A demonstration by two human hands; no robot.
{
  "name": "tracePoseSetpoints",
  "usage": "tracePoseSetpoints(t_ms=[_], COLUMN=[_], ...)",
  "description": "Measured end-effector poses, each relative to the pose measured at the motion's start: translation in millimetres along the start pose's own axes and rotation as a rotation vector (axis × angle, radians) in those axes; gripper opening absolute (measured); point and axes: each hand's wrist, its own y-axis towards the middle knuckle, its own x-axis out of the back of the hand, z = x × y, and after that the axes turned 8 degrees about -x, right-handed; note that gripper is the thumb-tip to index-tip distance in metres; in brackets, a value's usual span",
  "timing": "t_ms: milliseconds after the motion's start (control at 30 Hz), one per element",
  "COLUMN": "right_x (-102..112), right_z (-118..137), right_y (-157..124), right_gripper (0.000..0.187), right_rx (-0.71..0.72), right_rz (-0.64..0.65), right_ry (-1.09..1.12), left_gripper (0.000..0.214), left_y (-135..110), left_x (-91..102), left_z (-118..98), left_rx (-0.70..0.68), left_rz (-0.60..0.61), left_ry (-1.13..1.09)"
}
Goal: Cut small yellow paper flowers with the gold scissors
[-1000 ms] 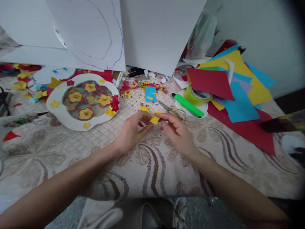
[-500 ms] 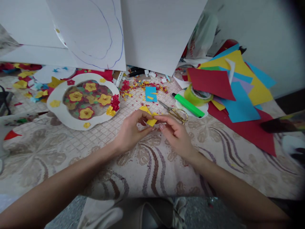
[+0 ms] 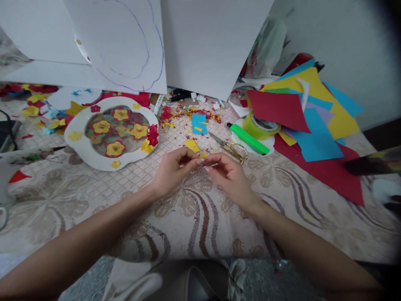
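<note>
Two bare hands meet over the patterned cloth in the middle of the view, and around them many craft things lie. At the far left, loose yellow and red paper scraps are scattered on the cloth. Next to them, to the right, stands a white frame with a wavy edge, and its centre is filled with yellow and red paper flowers. Then comes the left hand; its thumb and fingers are closed together on a small yellow paper piece, which is almost hidden between the fingertips. The right hand touches the left one at the fingertips and pinches the same piece from the other side. Just behind the hands a flat yellow scrap lies on the cloth, and further back a blue rectangle. Near the right hand lie scissors with golden handles, then a green marker resting across a roll of tape. At the far right, coloured paper sheets in red, blue and yellow are piled.
</note>
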Motion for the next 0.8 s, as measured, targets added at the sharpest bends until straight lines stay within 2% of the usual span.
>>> tracePoseSetpoints(t_ms=[200, 333, 467, 600, 800], right_x=[0.8, 1.0, 0.2, 0.2, -1.0], right_z=[-3.6, -2.5, -1.9, -3.6, -7.1], right_y=[2.4, 1.7, 1.9, 3.9, 3.9], right_gripper=[0.007, 0.009, 0.013, 0.014, 0.017], right_rx=[0.004, 0.008, -0.022, -0.023, 0.012], right_rz=[-0.058, -0.064, -0.053, -0.032, -0.040], right_ry=[0.019, 0.009, 0.117, 0.175, 0.171], left_gripper=[0.025, 0.022, 0.018, 0.019, 0.022], left_y=[-2.4, -3.1, -3.1, -3.5, -2.6], left_x=[-4.1, -3.7, -3.6, -5.4, -7.6], left_z=[-0.3, 0.4, 1.3, 2.0, 1.1], left_rx=[0.031, 0.010, 0.004, 0.055, 0.148], left_rz=[0.057, 0.040, 0.041, 0.048, -0.011], left_ry=[-0.181, -0.167, -0.175, -0.258, -0.362])
